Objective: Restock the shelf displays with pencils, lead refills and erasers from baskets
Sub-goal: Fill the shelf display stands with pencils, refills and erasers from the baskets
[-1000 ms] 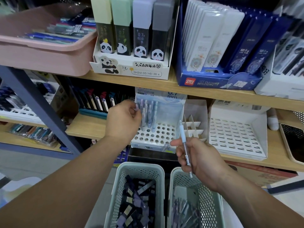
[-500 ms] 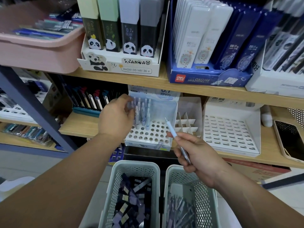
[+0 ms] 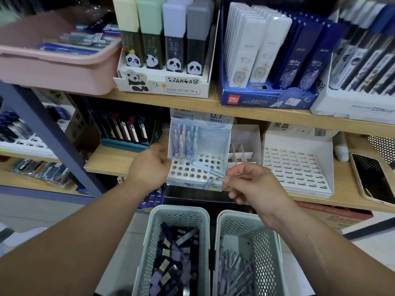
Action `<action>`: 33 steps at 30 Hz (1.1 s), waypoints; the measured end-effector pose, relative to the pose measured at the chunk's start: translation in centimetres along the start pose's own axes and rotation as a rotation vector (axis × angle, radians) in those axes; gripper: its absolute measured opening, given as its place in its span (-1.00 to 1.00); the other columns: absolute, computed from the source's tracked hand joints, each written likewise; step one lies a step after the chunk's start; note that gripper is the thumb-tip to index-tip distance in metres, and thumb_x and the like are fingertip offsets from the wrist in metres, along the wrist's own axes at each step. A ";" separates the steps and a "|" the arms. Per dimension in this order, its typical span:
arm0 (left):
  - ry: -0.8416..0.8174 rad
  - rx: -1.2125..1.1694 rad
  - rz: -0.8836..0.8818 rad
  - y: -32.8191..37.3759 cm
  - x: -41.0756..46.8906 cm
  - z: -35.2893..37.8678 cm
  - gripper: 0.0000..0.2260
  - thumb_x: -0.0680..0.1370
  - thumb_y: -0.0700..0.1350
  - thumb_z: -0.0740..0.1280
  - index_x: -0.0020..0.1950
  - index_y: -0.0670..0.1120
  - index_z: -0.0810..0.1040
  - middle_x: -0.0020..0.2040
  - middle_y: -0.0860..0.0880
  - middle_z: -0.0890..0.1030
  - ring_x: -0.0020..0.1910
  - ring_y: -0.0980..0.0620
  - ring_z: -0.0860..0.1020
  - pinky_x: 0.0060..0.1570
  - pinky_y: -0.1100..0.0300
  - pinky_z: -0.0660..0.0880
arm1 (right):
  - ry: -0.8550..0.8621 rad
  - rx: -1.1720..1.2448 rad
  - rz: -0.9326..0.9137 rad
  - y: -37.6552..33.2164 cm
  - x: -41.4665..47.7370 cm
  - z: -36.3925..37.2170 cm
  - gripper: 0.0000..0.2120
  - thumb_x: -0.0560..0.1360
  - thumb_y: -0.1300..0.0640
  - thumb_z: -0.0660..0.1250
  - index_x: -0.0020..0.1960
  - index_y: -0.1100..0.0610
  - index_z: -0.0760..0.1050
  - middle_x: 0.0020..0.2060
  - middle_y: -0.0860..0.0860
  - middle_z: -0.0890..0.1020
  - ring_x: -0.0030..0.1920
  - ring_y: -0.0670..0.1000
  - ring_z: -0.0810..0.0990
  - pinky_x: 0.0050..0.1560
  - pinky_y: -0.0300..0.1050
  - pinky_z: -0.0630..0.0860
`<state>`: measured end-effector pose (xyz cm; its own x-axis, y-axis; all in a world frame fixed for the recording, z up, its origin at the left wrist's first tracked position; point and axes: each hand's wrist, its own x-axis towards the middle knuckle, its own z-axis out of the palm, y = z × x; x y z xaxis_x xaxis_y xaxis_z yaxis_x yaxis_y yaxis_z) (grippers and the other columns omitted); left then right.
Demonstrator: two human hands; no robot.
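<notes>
A white pencil display with a grid of round holes stands on the middle shelf, with several pastel mechanical pencils upright in its back left holes. My right hand pinches a light blue mechanical pencil that lies slanted over the holes. My left hand sits at the display's left edge, fingers loosely curled, holding nothing I can see. Below stand two pale green baskets: the left basket holds lead refill packs, the right basket holds pencils.
An empty white slotted display and a small divided box stand to the right. A phone lies at the far right of the shelf. The upper shelf carries panda lead cases, a blue box and a pink bin.
My left hand let go of the upright pencils and drew back to the display's left edge. My right hand moved forward and tipped its pencil down over the holes.
</notes>
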<state>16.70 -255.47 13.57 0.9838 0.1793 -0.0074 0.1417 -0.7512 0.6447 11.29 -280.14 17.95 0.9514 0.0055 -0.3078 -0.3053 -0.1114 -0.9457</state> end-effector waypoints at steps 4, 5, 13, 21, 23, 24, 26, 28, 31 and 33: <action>-0.107 -0.089 -0.049 -1.6 -0.6 0.6 -0.89 0.59 -0.05 0.33 0.08 -0.02 0.59 -0.16 -0.05 0.69 -0.20 -0.05 0.67 -0.16 0.01 0.64 | 0.061 0.026 -0.045 -0.1 -0.1 0.1 -0.92 0.48 0.25 0.50 -0.07 0.21 0.61 -0.35 0.13 0.62 -0.43 -0.02 0.51 -0.41 -0.16 0.47; -0.117 -0.096 -0.048 -1.9 -0.7 0.8 -0.94 0.59 -0.06 0.33 0.02 0.00 0.58 -0.18 -0.04 0.68 -0.20 -0.06 0.67 -0.17 0.01 0.64 | 0.074 0.029 -0.056 0.0 -0.1 0.2 -0.92 0.48 0.24 0.50 -0.09 0.20 0.61 -0.39 0.08 0.59 -0.44 -0.03 0.49 -0.41 -0.15 0.46; -0.189 -0.133 -0.097 -2.7 -0.5 1.4 -0.90 0.55 -0.05 0.40 0.02 -0.02 0.58 -0.12 -0.02 0.67 -0.15 -0.06 0.66 -0.14 0.07 0.62 | 0.087 0.084 -0.096 0.2 0.3 1.3 -0.92 0.58 0.17 0.41 0.01 0.18 0.63 -0.39 0.02 0.56 -0.33 0.00 0.52 -0.25 -0.11 0.52; -0.175 -0.146 -0.117 -2.7 0.5 2.0 -0.91 0.52 -0.05 0.40 -0.10 -0.05 0.57 -0.15 -0.08 0.67 -0.15 -0.10 0.67 -0.11 0.03 0.62 | 0.236 -0.003 -0.226 -1.0 1.2 1.9 -0.92 0.52 0.29 0.46 -0.03 0.19 0.58 -0.29 0.18 0.55 -0.38 0.00 0.58 -0.35 -0.21 0.56; -0.166 -0.141 -0.126 -2.7 0.6 2.1 -0.91 0.51 -0.07 0.41 -0.14 -0.04 0.55 -0.17 -0.08 0.66 -0.16 -0.12 0.65 -0.12 0.05 0.61 | 0.265 -0.097 -0.267 -1.5 1.5 2.1 -0.92 0.51 0.27 0.47 -0.06 0.17 0.58 -0.33 0.16 0.54 -0.42 -0.01 0.56 -0.39 -0.21 0.53; -0.168 -0.136 -0.133 -2.6 0.6 2.1 -0.91 0.51 -0.07 0.41 -0.15 -0.04 0.54 -0.17 -0.08 0.66 -0.16 -0.12 0.64 -0.15 0.08 0.59 | 0.272 -0.137 -0.278 -1.7 1.6 2.2 -0.92 0.51 0.26 0.47 -0.07 0.16 0.58 -0.35 0.16 0.53 -0.45 -0.03 0.54 -0.43 -0.22 0.50; -0.180 -0.135 -0.140 -2.4 0.8 2.0 -0.91 0.51 -0.09 0.40 -0.15 -0.05 0.53 -0.17 -0.09 0.65 -0.17 -0.13 0.64 -0.17 0.08 0.59 | 0.280 -0.158 -0.286 -2.1 2.0 2.4 -0.93 0.52 0.25 0.47 -0.09 0.16 0.58 -0.37 0.16 0.51 -0.50 -0.05 0.49 -0.48 -0.22 0.44; -0.205 -0.146 -0.144 -2.3 0.9 1.9 -0.93 0.52 -0.10 0.39 -0.13 -0.06 0.53 -0.18 -0.11 0.65 -0.18 -0.14 0.65 -0.15 -0.01 0.64 | 0.278 -0.147 -0.283 -2.7 2.4 2.6 -0.93 0.51 0.26 0.48 -0.09 0.16 0.59 -0.38 0.13 0.56 -0.50 -0.05 0.52 -0.46 -0.22 0.47; -0.238 -0.130 -0.131 -2.1 0.9 1.7 -0.93 0.52 -0.11 0.38 -0.08 -0.09 0.53 -0.15 -0.11 0.64 -0.16 -0.14 0.65 -0.17 0.00 0.64 | 0.215 -0.143 -0.261 -3.6 3.1 3.5 -0.92 0.51 0.29 0.47 -0.03 0.18 0.60 -0.42 0.04 0.61 -0.44 -0.03 0.59 -0.39 -0.19 0.54; -0.246 -0.103 -0.118 -1.9 0.9 1.6 -0.88 0.51 -0.10 0.39 -0.03 -0.12 0.54 -0.10 -0.10 0.62 -0.12 -0.12 0.63 -0.22 0.11 0.55 | 0.169 -0.158 -0.252 -3.7 3.5 4.1 -0.91 0.52 0.31 0.45 0.02 0.23 0.59 -0.44 0.02 0.61 -0.42 -0.02 0.61 -0.38 -0.20 0.55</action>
<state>17.48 -254.89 11.12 0.9601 0.0926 -0.2640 0.2571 -0.6639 0.7022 15.63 -275.64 19.97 0.9933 -0.1105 -0.0323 -0.0624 -0.2804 -0.9578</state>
